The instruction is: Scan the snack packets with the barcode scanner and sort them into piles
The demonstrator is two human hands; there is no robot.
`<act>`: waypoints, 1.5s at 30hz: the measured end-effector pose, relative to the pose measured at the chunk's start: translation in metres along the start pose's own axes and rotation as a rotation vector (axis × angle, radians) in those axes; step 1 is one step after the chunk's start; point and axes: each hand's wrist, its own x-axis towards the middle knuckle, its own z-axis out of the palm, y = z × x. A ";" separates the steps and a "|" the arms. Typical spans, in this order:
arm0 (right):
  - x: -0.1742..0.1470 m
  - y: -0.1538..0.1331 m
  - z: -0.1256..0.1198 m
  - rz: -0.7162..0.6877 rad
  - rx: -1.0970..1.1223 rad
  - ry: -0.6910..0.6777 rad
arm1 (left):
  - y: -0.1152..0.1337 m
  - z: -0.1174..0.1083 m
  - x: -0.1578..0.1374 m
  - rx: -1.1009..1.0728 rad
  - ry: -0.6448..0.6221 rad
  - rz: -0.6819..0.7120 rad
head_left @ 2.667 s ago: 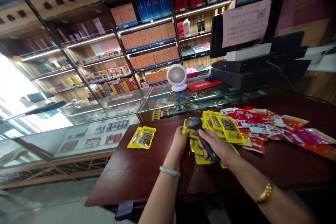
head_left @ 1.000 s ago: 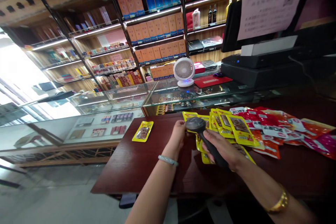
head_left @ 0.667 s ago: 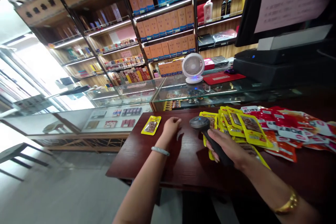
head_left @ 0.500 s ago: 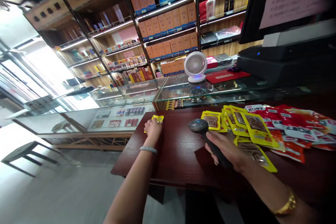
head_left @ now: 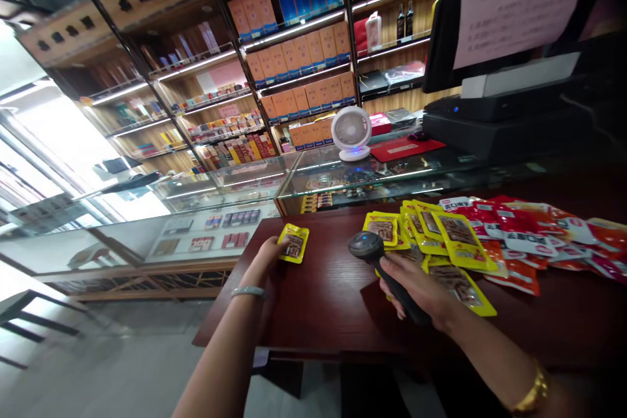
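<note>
My left hand is at the left edge of a yellow snack packet, with the thumb over its edge and the other fingers mostly hidden. The packet is near the left end of the dark red-brown table, its clear window showing brown food. Wrapped around the handle of a black barcode scanner is my right hand; the scanner head points left, above the table. Beside and behind that hand lie several more yellow snack packets, overlapping in a loose pile.
Red, white and orange packets are heaped at the right. Behind the table runs a glass display counter bearing a white fan, a red mat and a black monitor. Shelves of boxes rise beyond. A dark stool stands at left.
My left hand has shifted to the packet's left side, uncovering most of the packet's face. My right hand still grips the scanner. The view has turned slightly right.
</note>
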 end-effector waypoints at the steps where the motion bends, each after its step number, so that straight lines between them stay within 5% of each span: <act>1: -0.002 0.000 0.000 -0.002 -0.004 0.002 | 0.000 0.009 -0.007 -0.044 -0.018 -0.004; 9: -0.015 -0.010 0.001 -0.031 -0.017 0.003 | 0.028 0.095 -0.065 -0.500 -0.228 0.042; 19: -0.037 -0.020 -0.014 -0.070 -0.013 0.043 | 0.070 0.151 -0.102 -0.599 -0.339 0.038; 27: -0.052 -0.020 -0.032 -0.103 0.022 0.109 | 0.067 0.164 -0.102 -0.615 -0.349 0.051; 38: -0.064 -0.006 -0.055 -0.165 0.096 0.214 | 0.051 0.144 -0.097 -0.621 -0.305 0.063; 45: -0.066 -0.006 -0.064 -0.186 0.140 0.254 | 0.080 0.172 -0.100 -0.462 -0.536 0.165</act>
